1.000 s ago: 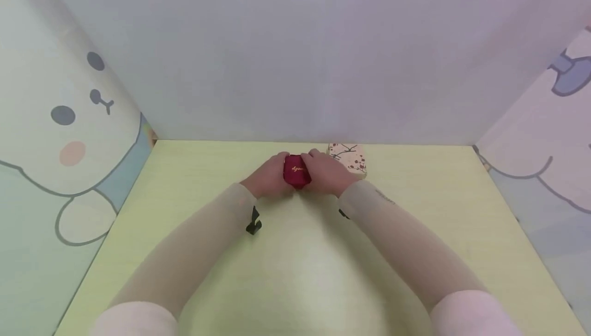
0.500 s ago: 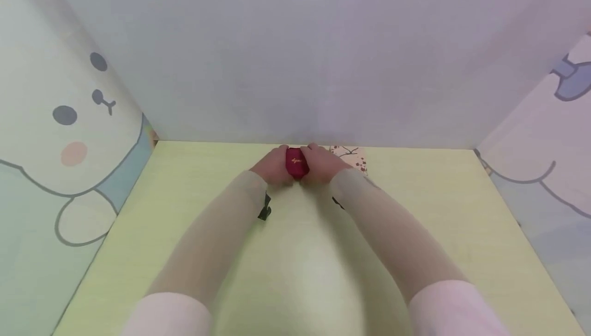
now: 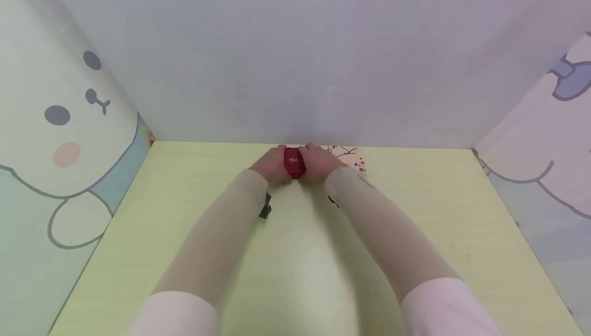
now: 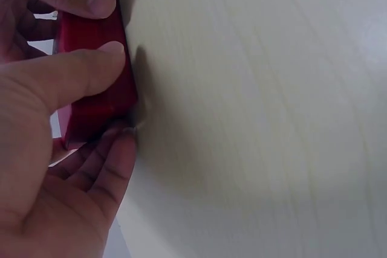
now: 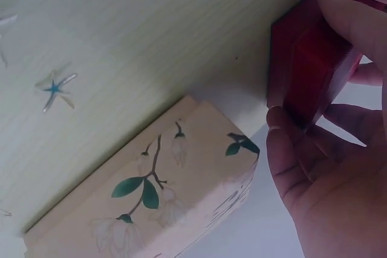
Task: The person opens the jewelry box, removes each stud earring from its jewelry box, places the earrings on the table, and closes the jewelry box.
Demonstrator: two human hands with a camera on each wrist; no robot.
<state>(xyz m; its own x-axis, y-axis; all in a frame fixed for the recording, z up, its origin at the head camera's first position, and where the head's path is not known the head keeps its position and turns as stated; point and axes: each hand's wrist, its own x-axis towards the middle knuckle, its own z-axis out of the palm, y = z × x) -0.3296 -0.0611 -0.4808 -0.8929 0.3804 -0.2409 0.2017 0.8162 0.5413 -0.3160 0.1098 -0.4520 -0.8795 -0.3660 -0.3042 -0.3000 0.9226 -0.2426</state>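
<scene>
A small dark red box (image 3: pixel 294 162) with gold script on top stands at the table's back edge, between my two hands. My left hand (image 3: pixel 272 165) grips its left side; in the left wrist view the thumb lies on the red box's (image 4: pixel 100 101) near face and the fingers curl at its side near the table. From the other side my right hand (image 3: pixel 318 164) holds it, thumb on the near face and fingers round the side in the right wrist view. Just right of that hand sits a cream box (image 3: pixel 351 156) with a branch and blossom print.
The pale wood table (image 3: pixel 300 254) meets a white curtain (image 3: pixel 295 69) right behind the boxes. Cartoon-printed cloth hangs at both sides. In the right wrist view, a small star-shaped thing (image 5: pixel 55 90) with a blue centre shows on the tabletop.
Both hands have moved the red box a little away from me, toward the back edge. Over the last half second they have hardly moved. The cream box has stayed put.
</scene>
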